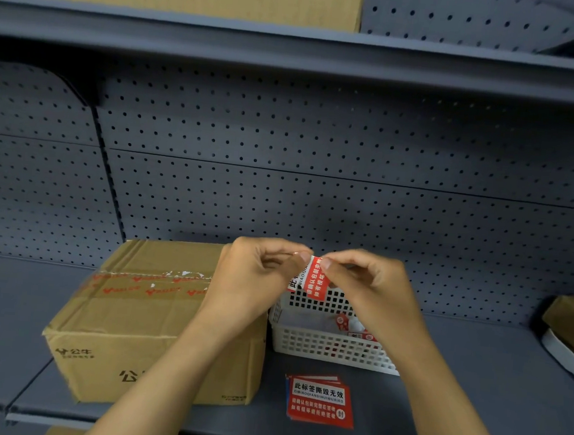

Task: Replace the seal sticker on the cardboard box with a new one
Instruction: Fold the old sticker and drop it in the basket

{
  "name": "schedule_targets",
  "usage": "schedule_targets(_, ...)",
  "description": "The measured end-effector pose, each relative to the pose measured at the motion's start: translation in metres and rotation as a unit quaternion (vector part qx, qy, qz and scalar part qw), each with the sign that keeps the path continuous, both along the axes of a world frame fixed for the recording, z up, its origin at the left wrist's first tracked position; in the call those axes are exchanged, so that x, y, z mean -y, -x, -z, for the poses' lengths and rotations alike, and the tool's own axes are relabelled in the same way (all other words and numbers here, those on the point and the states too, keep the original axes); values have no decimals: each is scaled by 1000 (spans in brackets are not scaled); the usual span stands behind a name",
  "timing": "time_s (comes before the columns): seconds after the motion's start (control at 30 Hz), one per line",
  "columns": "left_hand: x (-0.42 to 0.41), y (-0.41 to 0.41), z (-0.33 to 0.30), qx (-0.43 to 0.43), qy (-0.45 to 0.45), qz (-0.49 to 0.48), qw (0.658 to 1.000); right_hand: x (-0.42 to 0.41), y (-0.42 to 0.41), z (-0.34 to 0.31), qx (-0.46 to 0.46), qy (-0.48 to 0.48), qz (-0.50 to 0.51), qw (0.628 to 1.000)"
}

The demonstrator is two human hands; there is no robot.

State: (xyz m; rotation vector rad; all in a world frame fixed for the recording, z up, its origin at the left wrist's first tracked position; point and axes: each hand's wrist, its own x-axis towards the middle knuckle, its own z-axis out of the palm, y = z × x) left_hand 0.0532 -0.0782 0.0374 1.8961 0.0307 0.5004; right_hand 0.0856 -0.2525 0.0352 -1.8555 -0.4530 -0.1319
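A brown cardboard box (127,311) stands on the grey shelf at the left, its top seam covered by clear tape with red print and torn white sticker scraps. Above the box's right end, my left hand (257,276) and my right hand (372,289) both pinch the top edge of a red and white seal sticker (315,281), which hangs down between them. A small stack of the same stickers (321,400) lies flat on the shelf in front of the basket.
A white perforated plastic basket (323,347) sits right of the box and holds crumpled red and white scraps. Grey pegboard (316,171) forms the back wall. Another carton (572,329) lies at the far right edge. A shelf (292,49) overhangs above.
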Motion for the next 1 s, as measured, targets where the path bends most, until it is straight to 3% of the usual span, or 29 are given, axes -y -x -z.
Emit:
schedule_targets(0.37, 4, -2, 10, 11, 40, 46, 998, 0, 3, 9, 12, -31, 35, 999)
schedule_targets(0.53, 11, -5, 7, -46, 134, 131, 981, 5, 3, 9, 24, -27, 7, 999)
schedule_targets(0.67, 9, -9, 6, -55, 157, 129, 978, 17, 2, 0, 11, -14, -53, 998)
schedule_targets(0.83, 15, -10, 4, -68, 222, 134, 963, 21, -2, -1, 8, -42, -14, 999)
schedule_targets(1.0, 9, -17, 9, -66, 192, 81, 976, 33, -25, 11, -51, -96, 78, 991)
